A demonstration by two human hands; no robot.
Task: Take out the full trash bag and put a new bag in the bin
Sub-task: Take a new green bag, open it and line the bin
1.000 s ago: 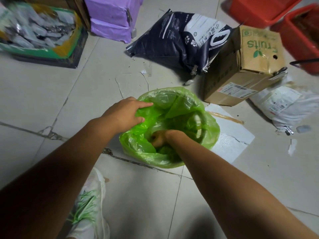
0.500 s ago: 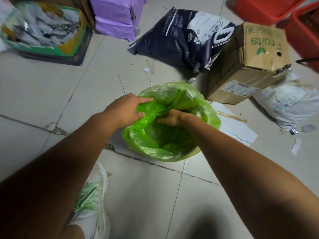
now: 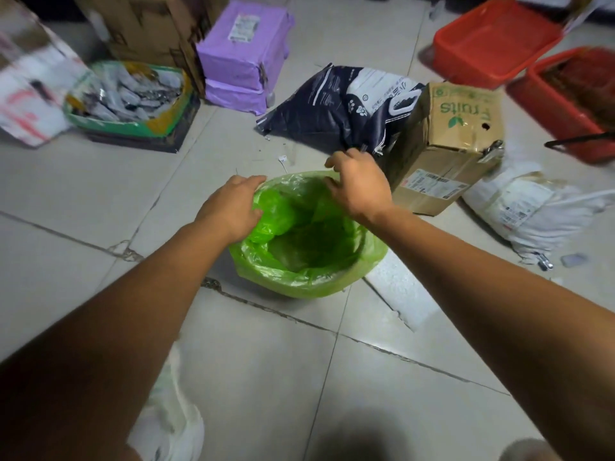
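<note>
You are nearing the end — the green bag (image 3: 309, 281) is lining the bin, your left hand (image 3: 233, 207) and right hand (image 3: 359, 188) gripping its far rim to seat it.

Under you lies a pale tiled floor (image 3: 83, 201), cracked along its joints. Ahead of you stand a cardboard box (image 3: 456, 141) and red crates (image 3: 492, 38).

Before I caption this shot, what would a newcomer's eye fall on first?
The bright green bag, stretched open mid-floor, with the left hand gripping its left rim and the right hand its far rim. Next, the red crates at top right and the purple parcel at top, left of centre.
</note>
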